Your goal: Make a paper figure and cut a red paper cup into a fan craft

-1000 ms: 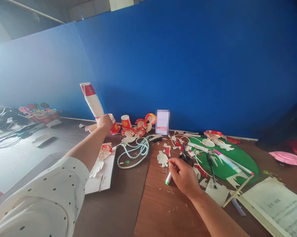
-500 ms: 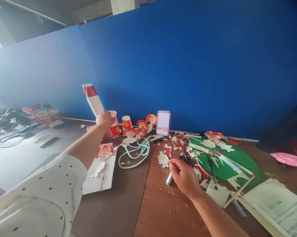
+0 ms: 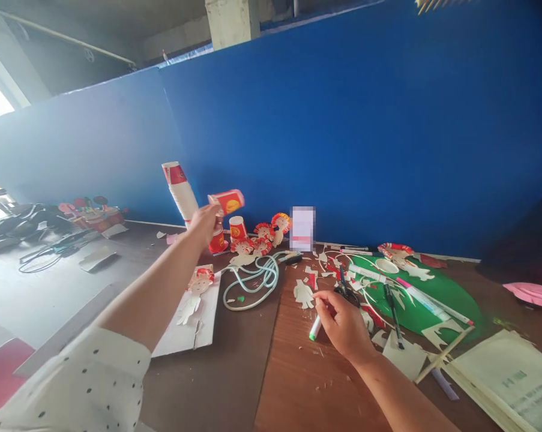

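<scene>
A red and white paper cup [image 3: 230, 203] is raised and tipped on its side, its rim end gripped by the closed fingers of my left hand [image 3: 204, 227]. Under that hand another red cup [image 3: 217, 241] stands on the table, partly hidden. Just behind the wrist leans a tall stack of nested cups [image 3: 180, 191]. My right hand [image 3: 345, 324] is closed in a pinch at the edge of a white paper cutout [image 3: 304, 294] with finger-like points. Beneath its fingers lies a green-tipped marker [image 3: 315, 328].
Paper figures with red fringed hair [image 3: 262, 233] cluster beside an upturned cup [image 3: 237, 228]. A coiled pale cable [image 3: 271, 282] lies mid-table. White cardboard [image 3: 207, 330] bears another figure. Scissors [image 3: 346, 293], markers and scraps cover a green disc [image 3: 455, 300]. A blue partition [image 3: 343, 120] stands behind.
My left hand has lifted a cup off the standing one and tipped it over to the right. My right hand stays beside the cutout. The view has shifted slightly.
</scene>
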Available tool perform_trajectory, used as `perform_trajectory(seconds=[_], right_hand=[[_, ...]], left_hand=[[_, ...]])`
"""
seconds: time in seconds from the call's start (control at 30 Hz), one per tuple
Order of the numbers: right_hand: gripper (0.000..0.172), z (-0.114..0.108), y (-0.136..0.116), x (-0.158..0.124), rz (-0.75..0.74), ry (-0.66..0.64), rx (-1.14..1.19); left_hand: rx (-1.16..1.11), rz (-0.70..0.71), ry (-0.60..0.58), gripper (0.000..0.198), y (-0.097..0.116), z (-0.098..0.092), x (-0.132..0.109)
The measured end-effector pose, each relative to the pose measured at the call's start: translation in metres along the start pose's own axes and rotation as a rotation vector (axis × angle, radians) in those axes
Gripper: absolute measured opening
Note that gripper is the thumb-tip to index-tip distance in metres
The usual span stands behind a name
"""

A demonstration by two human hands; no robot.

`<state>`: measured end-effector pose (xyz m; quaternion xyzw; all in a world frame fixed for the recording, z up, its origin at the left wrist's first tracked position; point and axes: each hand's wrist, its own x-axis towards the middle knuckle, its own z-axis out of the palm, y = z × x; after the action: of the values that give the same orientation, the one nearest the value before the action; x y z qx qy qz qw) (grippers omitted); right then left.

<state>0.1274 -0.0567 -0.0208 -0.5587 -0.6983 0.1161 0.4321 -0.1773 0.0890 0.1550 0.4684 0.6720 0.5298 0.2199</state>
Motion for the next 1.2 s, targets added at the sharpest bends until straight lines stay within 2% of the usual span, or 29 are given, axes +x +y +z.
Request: perform_trajectory(seconds=[0.03,0.1,0.17,0.2,0.3,0.37,0.5,0.63,0.8,1.0,1.13,1.2], right_hand=[[0.021,-0.002,-0.001,0.0,0.007,0.018,0.015],[0.022,-0.005,-0.005,0.001,0.032,0.06,0.072],[0.026,-0.008,-0.008,0.001,0.074,0.086,0.171],[0.029,-0.009,-0.01,0.001,0.095,0.089,0.234],[0.047,-0.01,-0.015,0.002,0.14,0.079,0.459],[0.056,-0.011,-0.02,0.002,0.134,0.078,0.602],[0.055,-0.014,-0.028,0.004,0.091,0.094,0.727],[0.045,-0.017,-0.028,0.003,0.152,0.085,0.672],[0.038,-0.014,-0.022,-0.002,0.174,0.114,0.553],[0.035,-0.014,-0.018,-0.004,0.086,0.126,0.363],[0.028,-0.034,-0.016,0.005,0.02,0.15,0.135],[0.031,-0.05,-0.016,0.012,0.124,0.177,0.131]], left_hand=[[-0.225,-0.063,-0.1,0.01,-0.001,0.01,-0.016],[-0.535,-0.17,-0.278,0.009,-0.005,0.031,-0.052],[-0.731,-0.264,-0.414,0.009,-0.01,0.05,-0.091],[-0.8,-0.302,-0.443,0.009,-0.012,0.058,-0.111],[-0.957,-0.342,-0.616,0.015,-0.019,0.079,-0.164],[-0.98,-0.352,-0.699,0.02,-0.022,0.089,-0.192],[-1.01,-0.39,-0.761,0.023,-0.028,0.105,-0.227],[-1.029,-0.403,-0.753,0.022,-0.039,0.114,-0.24],[-0.974,-0.332,-0.782,0.026,-0.055,0.117,-0.243],[-0.872,-0.283,-0.722,0.018,-0.062,0.116,-0.238],[-0.943,-0.288,-0.647,0.019,-0.066,0.117,-0.229],[-0.993,-0.298,-0.613,0.017,-0.067,0.118,-0.225]])
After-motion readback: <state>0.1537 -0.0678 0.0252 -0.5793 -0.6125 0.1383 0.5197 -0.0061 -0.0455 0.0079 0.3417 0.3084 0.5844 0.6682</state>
